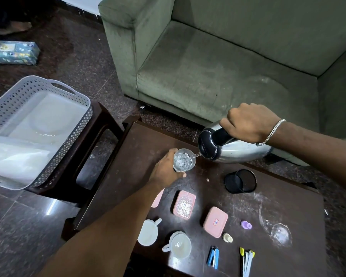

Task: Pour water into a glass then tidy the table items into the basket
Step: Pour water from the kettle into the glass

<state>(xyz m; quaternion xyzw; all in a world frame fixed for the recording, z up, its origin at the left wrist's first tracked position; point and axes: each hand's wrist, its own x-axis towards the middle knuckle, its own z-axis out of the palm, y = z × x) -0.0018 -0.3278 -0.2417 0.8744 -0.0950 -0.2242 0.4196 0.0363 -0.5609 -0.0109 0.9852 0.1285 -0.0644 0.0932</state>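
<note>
From the head camera, the pour is happening right now — the right hand is clenched on the black handle of a steel kettle, tipping it so a thin stream is running from the spout into the glass. The left hand is wrapping around that glass, steadying it at the far edge of the dark desk. Water is already showing inside, roughly part-full, so the first step looks well underway but not finished.

Tidying is not yet started, by the look of it. The grey perforated basket is sitting on a side stand to the left, well apart from the glass, holding only pale plastic pieces. Waiting on the desk — two pink boxes, a black mesh cup, a clear lidded cup, a blue stapler.
</note>
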